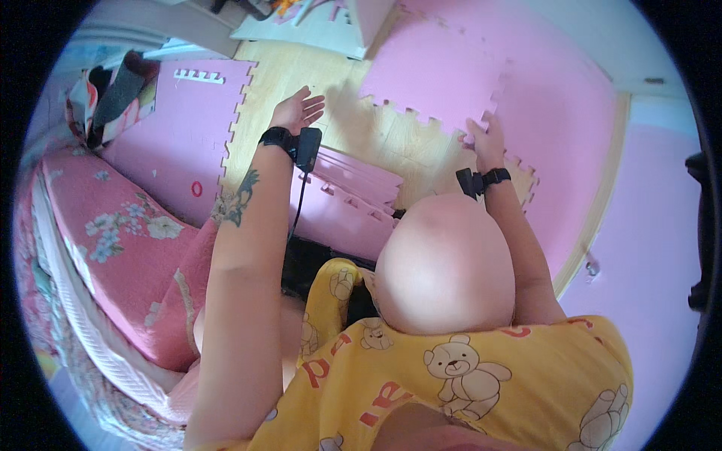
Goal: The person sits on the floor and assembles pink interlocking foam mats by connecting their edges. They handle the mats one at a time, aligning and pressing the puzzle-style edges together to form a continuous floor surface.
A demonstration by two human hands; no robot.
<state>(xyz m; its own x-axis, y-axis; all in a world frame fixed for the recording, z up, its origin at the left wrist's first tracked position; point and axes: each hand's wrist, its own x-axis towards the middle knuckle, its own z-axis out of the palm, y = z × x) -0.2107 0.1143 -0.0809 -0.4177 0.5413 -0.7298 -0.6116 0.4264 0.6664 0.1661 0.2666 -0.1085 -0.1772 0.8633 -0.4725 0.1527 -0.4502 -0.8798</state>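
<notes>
My left hand is held out over the bare wooden floor, palm partly up, fingers apart with nothing in them. To the right, my right hand grips the near right corner of a pink foam floor mat with toothed edges. Its thumb and forefinger straddle the toothed border, and the remaining fingers are mostly hidden. Another pink foam mat adjoins it on the right. Between my arms and nearer to me lie several stacked pink foam mats. Each wrist wears a black strap with a small device.
A bed with a pink flowered cover stands on the left, beside a laid pink mat. A white cabinet stands at the far side. The lilac wall bounds the right. My raised knee hides part of the floor.
</notes>
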